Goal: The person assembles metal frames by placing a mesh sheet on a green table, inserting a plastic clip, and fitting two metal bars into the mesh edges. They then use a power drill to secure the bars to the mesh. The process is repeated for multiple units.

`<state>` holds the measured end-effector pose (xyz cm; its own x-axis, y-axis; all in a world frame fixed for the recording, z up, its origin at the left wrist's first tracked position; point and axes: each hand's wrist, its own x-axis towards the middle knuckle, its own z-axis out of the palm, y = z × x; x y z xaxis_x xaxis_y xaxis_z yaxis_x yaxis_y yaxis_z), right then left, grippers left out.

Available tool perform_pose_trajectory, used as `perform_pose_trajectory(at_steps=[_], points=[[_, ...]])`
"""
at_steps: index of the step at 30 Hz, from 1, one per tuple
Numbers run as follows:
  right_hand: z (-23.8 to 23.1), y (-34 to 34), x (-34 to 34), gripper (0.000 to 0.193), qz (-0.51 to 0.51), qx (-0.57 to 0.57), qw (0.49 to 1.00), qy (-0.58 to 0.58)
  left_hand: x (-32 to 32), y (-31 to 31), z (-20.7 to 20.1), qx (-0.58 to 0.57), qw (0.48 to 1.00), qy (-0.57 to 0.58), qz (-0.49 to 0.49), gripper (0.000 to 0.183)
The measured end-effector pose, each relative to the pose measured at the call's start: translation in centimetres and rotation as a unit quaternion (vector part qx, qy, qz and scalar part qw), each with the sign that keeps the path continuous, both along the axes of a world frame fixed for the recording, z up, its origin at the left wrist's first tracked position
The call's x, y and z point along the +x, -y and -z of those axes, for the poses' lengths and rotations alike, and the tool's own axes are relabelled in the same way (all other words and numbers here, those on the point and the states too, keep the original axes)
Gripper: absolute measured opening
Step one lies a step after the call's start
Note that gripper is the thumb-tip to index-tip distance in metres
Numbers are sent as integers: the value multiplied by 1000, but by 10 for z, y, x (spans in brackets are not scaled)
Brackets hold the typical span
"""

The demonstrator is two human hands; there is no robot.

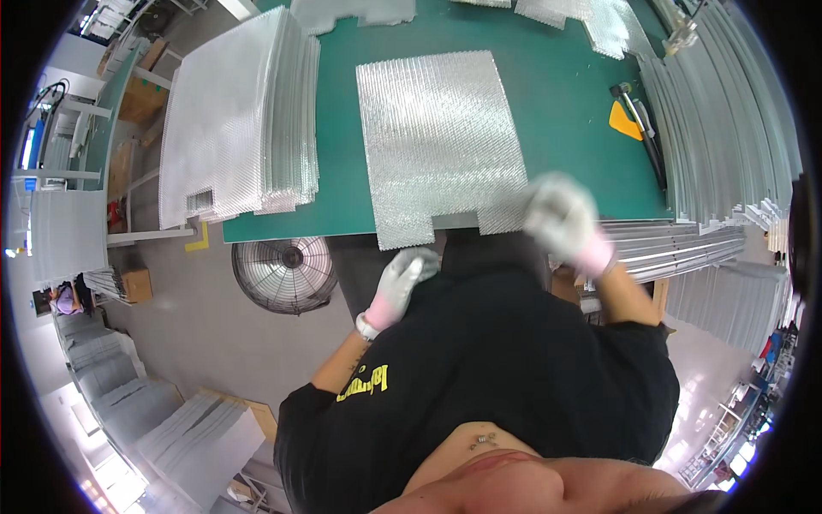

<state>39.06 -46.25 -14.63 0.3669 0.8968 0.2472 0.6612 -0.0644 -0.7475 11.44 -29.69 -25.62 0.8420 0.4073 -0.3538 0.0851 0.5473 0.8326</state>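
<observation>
Black shirt (479, 351) cloth fills the foreground, just below the work. Beyond it, a silvery textured panel (441, 137) lies flat near the front edge of a green table (565, 128), its notched lower end reaching over that edge. The person's gloved left hand (407, 278) is just below the panel's left tab, fingers loosely bent; whether they touch it cannot be told. At the lower right corner, the gloved right hand (561, 218) is blurred and covers part of that corner; whether its fingers grip cannot be told.

To the left, a tall stack of panels (227, 120) borders the workspace. To the right, a hammer (640, 128) and an orange scraper (625, 122) lie between the panel and a long row of upright sheets (715, 111). More silvery pieces (353, 12) sit along the far side. Below the table's front edge, left of the person, stands a round caged fan (287, 274).
</observation>
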Motion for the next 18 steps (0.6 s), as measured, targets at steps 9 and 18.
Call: perform_pose_trajectory(at_steps=[9, 18], points=[[127, -14, -130, 27, 112, 46, 662, -739, 41, 6, -1, -76, 988, -34, -129, 25], [142, -9, -109, 30, 49, -6, 759, -649, 38, 14, 2, -43, 982, -32, -183, 27]])
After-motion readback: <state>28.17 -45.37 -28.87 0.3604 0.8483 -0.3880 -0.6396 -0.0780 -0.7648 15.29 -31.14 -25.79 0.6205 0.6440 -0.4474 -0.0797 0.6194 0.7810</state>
